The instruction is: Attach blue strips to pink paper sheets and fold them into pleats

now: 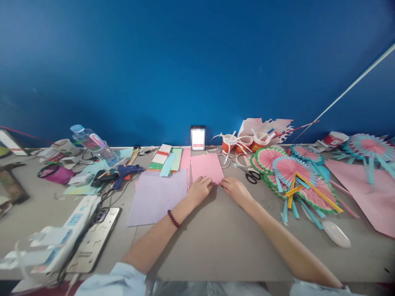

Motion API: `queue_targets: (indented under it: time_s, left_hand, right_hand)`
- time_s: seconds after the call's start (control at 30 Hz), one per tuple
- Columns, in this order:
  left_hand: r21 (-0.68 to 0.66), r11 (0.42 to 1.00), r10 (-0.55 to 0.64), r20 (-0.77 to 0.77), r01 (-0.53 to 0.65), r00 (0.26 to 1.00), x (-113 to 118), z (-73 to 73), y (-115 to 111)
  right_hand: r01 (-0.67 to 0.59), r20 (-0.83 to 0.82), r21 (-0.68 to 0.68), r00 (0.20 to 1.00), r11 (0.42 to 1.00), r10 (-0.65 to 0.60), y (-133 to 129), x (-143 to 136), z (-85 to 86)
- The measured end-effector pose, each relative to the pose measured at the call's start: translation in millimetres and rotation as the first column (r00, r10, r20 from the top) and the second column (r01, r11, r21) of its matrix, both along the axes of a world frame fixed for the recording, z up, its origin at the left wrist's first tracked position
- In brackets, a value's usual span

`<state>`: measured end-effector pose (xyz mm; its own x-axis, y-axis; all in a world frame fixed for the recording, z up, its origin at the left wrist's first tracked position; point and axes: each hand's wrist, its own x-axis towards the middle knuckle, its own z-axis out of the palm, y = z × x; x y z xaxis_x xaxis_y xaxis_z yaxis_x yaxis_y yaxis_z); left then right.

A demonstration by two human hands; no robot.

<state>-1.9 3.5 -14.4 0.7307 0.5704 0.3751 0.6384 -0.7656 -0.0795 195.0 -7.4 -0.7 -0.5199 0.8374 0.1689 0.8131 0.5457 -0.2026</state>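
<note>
The pink sheet lies flat on the grey table, in front of the person, with its near edge at the fingertips of both hands. Taking twelve as straight away from the person, the sheet stretches toward twelve from the left hand and toward eleven from the right hand. The left hand's bent fingers lie over the near edge, but whether its thumb closes underneath cannot be told. The right hand seems to pinch the near right corner between finger and thumb. The two hands are close together, fingertips nearly meeting; the left covers more of the edge, while the right is nearer that corner. Which way the sheet's long axis runs cannot be told from this slant.

Around the sheet, a small upright screen stands at twelve against the blue wall. A stack of coloured paper is at nine, and a purple sheet at eight, beside the left forearm. Black-handled scissors lie at three, with folded paper fans just past them. Paper cups holding white strips are between one and two. Farther out, a blue glue gun sits at nine and a patterned phone at eight.
</note>
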Motion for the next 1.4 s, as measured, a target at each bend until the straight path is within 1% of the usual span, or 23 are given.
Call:
queue_targets:
  time_s: [0.1, 0.17, 0.23, 0.37, 0.5, 0.6, 0.73, 0.87, 1.0, 1.13, 1.23, 1.4]
  left_hand:
    - [0.024, 1.0, -0.011, -0.043, 0.012, 0.999, -0.3, -0.4, -1.4]
    - [0.036, 0.999, -0.011, -0.047, 0.012, 0.999, -0.5, -1.0, -2.2]
    - [0.035, 0.999, -0.008, -0.042, 0.01, 0.999, -0.5, -1.6, -2.9]
    - [-0.017, 1.0, 0.003, -0.036, -0.003, 0.999, -1.5, -2.5, -3.9]
    - [-0.074, 0.997, 0.025, -0.034, -0.028, 0.999, -4.6, -1.1, -5.5]
    - [-0.144, 0.986, 0.097, 0.064, -0.087, 0.993, -9.1, 1.7, -5.5]
    - [-0.3, 0.94, 0.244, 0.249, -0.165, 0.937, -17.3, 5.0, -0.3]
    - [-0.447, 0.881, 0.315, 0.306, -0.156, 0.898, -22.9, 4.9, 7.5]
    - [-0.553, 0.824, 0.362, 0.338, -0.128, 0.868, -24.3, 4.9, 12.5]
    - [-0.642, 0.758, 0.4, 0.319, -0.114, 0.859, -25.0, 8.6, 16.8]
    - [-0.671, 0.733, 0.399, 0.289, -0.113, 0.87, -25.4, 12.4, 20.3]
    - [-0.717, 0.675, 0.451, 0.211, -0.177, 0.867, -22.8, 18.6, 22.1]
  right_hand:
    - [0.071, 0.089, 0.002, 0.994, 0.997, -0.071, -11.1, -7.8, 4.8]
    - [0.114, 0.202, -0.003, 0.973, 0.993, -0.111, -17.7, -12.2, 8.3]
    - [0.14, 0.265, -0.006, 0.955, 0.99, -0.133, -23.0, -15.5, 11.2]
    - [0.152, 0.313, -0.012, 0.939, 0.988, -0.141, -29.2, -18.7, 13.4]
    - [0.134, 0.355, 0.006, 0.926, 0.991, -0.127, -32.0, -20.8, 13.1]
    - [0.129, 0.382, 0.012, 0.916, 0.992, -0.124, -33.1, -22.5, 14.1]
    - [0.128, 0.388, 0.002, 0.914, 0.992, -0.119, -33.5, -23.9, 16.6]
    - [0.132, 0.383, -0.001, 0.916, 0.991, -0.122, -33.6, -23.8, 16.6]
    - [0.133, 0.365, 0.001, 0.922, 0.991, -0.125, -33.7, -22.4, 13.5]
    - [0.137, 0.362, -0.004, 0.924, 0.991, -0.126, -34.2, -21.9, 9.8]
    - [0.147, 0.38, 0.004, 0.915, 0.989, -0.138, -35.2, -23.4, 7.5]
    - [0.16, 0.418, 0.031, 0.895, 0.987, -0.159, -37.5, -27.8, 9.8]
